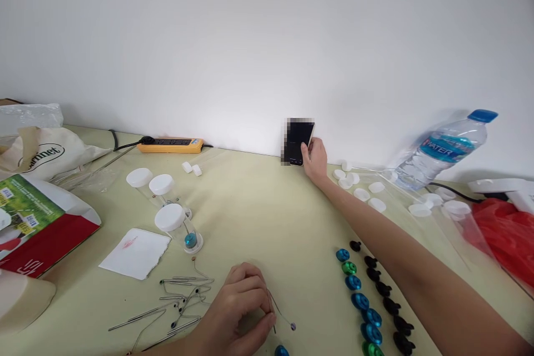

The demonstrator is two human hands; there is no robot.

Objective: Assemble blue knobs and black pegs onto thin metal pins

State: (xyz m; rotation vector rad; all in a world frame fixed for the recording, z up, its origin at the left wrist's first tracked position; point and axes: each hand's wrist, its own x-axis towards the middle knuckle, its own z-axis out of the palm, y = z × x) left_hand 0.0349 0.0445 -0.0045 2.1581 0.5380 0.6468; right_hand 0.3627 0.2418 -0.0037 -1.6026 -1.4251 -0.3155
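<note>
Out at the wall, my right hand (316, 158) grips a dark-screened smartphone (301, 142), thumb over its front; part of the phone is blurred out. My left hand (246, 306), closed in a pinch near the front edge, holds a thin metal wire piece (280, 307) with a small bead at its end. Just below those fingers, a blue cap-like part (281, 350) is partly cut off by the frame. Left of this hand lies a loose pile of similar metal rods and wires (179, 297). Blue and green parts (360, 301) and black parts (382, 288) form two rows under my right forearm.
Clear tubes with white lids (170, 217) stand at left, beside torn white paper (136, 253). An orange power strip (171, 146) lies along the wall. White caps (361, 194), a leaning water bottle (446, 147) and a red bag (504, 236) are at right. A box (45, 222) is far left.
</note>
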